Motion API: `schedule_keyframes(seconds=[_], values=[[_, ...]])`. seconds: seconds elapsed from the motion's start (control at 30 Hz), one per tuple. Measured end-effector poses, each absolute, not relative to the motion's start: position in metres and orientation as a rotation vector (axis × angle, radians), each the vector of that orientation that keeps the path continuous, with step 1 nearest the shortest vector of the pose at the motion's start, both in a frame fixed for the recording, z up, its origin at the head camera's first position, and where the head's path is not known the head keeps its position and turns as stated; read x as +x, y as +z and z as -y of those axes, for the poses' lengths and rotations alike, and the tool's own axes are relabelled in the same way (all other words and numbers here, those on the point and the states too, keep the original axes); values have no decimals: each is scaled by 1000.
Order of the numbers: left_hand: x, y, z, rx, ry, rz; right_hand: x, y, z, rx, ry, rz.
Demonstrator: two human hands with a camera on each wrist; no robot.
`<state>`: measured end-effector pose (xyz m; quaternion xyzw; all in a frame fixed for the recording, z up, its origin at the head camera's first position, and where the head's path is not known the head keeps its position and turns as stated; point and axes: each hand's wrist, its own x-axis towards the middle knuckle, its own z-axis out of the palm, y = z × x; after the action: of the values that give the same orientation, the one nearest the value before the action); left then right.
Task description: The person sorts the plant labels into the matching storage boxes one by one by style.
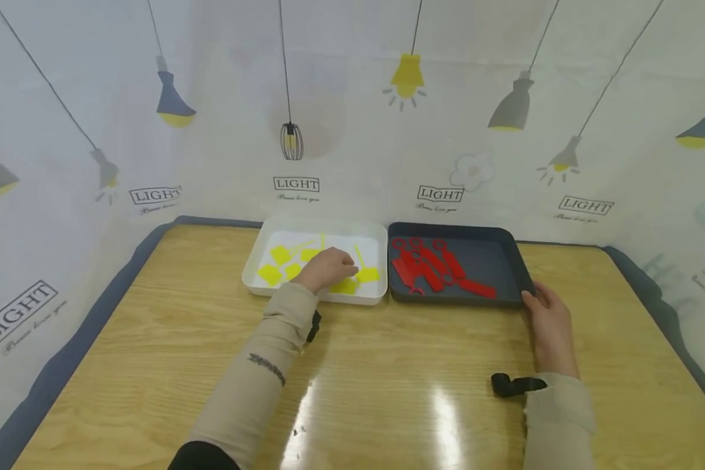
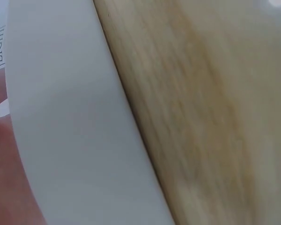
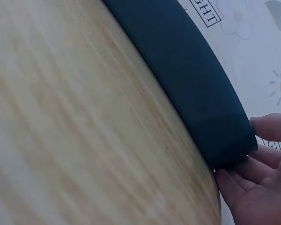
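Note:
My left hand point(image 1: 327, 269) is over the white tray point(image 1: 252, 261), its fingers bent down among flat yellow pieces point(image 1: 280, 254), some of them with thin stems. Its fingertips are partly hidden, so whether it pinches a piece cannot be told. In the left wrist view the tray's white side wall point(image 2: 75, 112) covers most of that hand. At the front right corner of the dark grey tray point(image 1: 499, 261), my right hand point(image 1: 551, 326) grips the edge. The right wrist view shows its thumb at the rim and fingers point(image 3: 262, 166) against the outside and underside of the corner.
Several flat red pieces point(image 1: 425, 264) with ring ends lie in the dark tray's left half. Both trays stand side by side at the back of the wooden table point(image 1: 388, 378), against a printed cloth backdrop point(image 1: 352, 143). Dark wrist straps point(image 1: 508, 385) sit at both sleeves.

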<state>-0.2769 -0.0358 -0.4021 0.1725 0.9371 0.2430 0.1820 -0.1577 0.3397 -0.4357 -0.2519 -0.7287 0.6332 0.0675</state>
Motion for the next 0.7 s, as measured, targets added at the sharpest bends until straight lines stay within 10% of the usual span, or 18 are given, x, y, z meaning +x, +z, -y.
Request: schedule_keyframes(seconds=[0.7], values=[[-273,-399,51,484,672,-2706,-164,-431,-334,-613,1571,2456]])
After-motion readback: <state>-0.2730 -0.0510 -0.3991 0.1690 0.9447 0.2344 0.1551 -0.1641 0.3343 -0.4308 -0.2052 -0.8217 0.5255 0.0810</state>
